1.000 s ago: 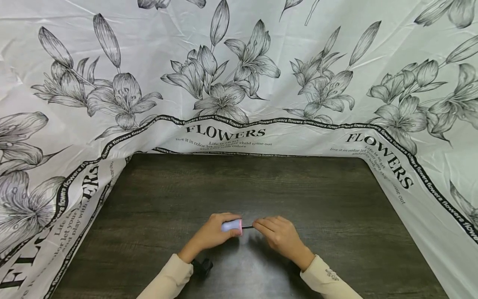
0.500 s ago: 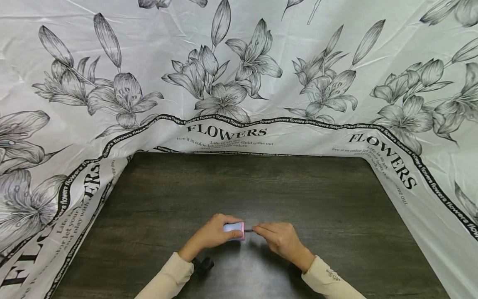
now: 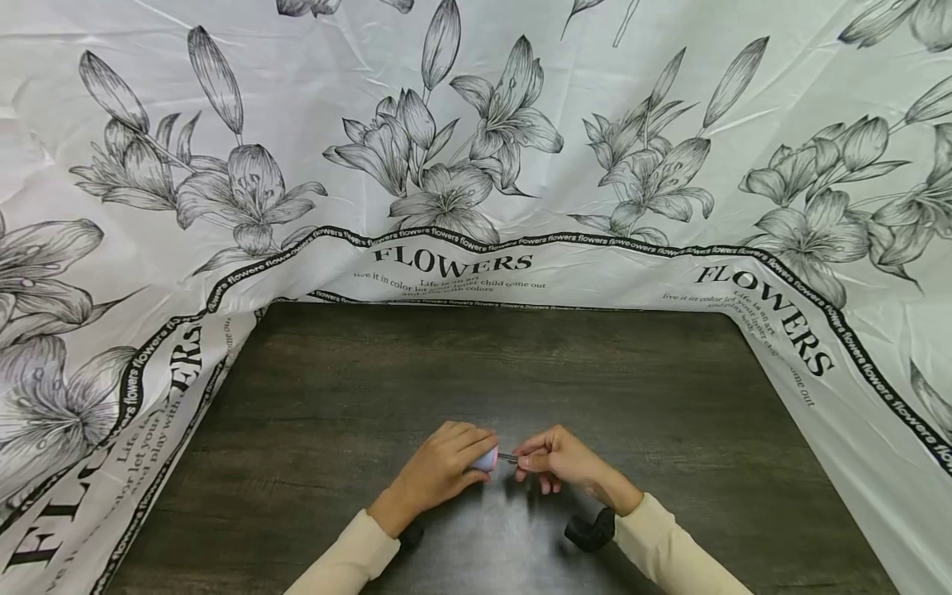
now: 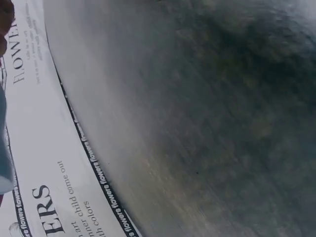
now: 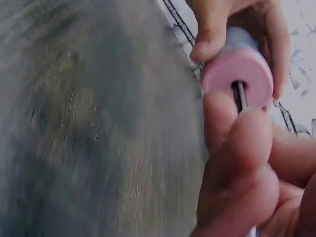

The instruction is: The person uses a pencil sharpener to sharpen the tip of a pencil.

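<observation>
My left hand [image 3: 439,464] grips a lavender cylinder [image 3: 487,459] with a pink end. From a hole in that pink end [image 5: 222,74] sticks a thin metal rod [image 5: 242,96]. My right hand [image 3: 564,464] pinches the rod between thumb and fingertips, a short way from the cylinder. Both hands are above the table, near its front middle. Only a sliver of the pale cylinder [image 4: 2,148] and some fingertips show at the left edge of the left wrist view. What lies inside the hole is hidden.
The dark wooden table [image 3: 476,364] spreads out under both hands. A white cloth [image 3: 297,190] printed with flowers and lettering hangs behind it and along its sides. Black wrist gear [image 3: 591,530] hangs below the right wrist.
The cylinder has shifted slightly right, and the left hand has turned so its back covers more of it. My right hand has rotated, with its lower fingers now spread; it still pinches the rod.
</observation>
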`<action>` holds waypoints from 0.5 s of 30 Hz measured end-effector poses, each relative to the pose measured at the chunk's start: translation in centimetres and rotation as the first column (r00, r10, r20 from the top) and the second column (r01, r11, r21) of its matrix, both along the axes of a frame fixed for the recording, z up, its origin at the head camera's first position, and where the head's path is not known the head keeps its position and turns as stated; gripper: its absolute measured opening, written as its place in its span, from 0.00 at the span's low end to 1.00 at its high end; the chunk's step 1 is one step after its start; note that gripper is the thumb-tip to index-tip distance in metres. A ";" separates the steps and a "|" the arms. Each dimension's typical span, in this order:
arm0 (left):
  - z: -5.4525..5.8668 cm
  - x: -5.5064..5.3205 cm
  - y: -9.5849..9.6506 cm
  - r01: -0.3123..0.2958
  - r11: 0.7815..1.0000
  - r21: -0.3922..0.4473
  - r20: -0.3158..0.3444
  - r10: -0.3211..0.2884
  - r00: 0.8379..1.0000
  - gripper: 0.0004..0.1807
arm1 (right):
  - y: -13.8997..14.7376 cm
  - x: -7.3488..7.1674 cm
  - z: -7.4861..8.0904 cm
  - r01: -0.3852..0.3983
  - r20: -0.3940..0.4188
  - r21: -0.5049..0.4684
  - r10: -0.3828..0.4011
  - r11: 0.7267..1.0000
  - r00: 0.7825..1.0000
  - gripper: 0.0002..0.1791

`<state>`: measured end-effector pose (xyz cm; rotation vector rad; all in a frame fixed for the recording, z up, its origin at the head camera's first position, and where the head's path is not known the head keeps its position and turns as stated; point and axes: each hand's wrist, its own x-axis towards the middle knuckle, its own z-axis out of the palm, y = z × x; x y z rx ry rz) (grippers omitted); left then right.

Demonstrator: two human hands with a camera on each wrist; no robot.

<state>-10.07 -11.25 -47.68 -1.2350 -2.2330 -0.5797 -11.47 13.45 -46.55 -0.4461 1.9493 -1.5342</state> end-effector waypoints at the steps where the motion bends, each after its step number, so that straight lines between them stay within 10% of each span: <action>1: 0.0 -0.1 0.0 0.003 1.000 0.001 -0.004 -0.003 1.000 0.33 | 0.0 0.0 -0.1 0.001 -0.009 0.000 -0.001 1.000 1.000 0.16; 5: 0.0 -0.4 -0.2 -0.003 1.000 0.012 0.041 0.002 0.999 0.32 | -0.2 0.3 -0.5 0.019 -0.158 0.019 -0.016 1.000 0.987 0.16; 8: 0.2 -0.7 -0.4 -0.030 0.999 0.021 0.099 0.028 0.995 0.31 | -0.5 0.7 -0.7 0.077 -0.392 0.084 -0.038 0.994 0.919 0.14; 11: 0.4 -0.9 -0.5 -0.077 0.997 0.006 0.169 0.075 0.983 0.30 | -0.8 1.1 -0.7 0.185 -0.659 0.175 -0.025 0.967 0.752 0.12; 15: 1.0 -1.0 -0.7 -0.123 0.992 -0.026 0.297 0.125 0.947 0.29 | -1.1 1.3 -1.1 0.327 -0.893 0.221 0.056 0.919 0.447 0.14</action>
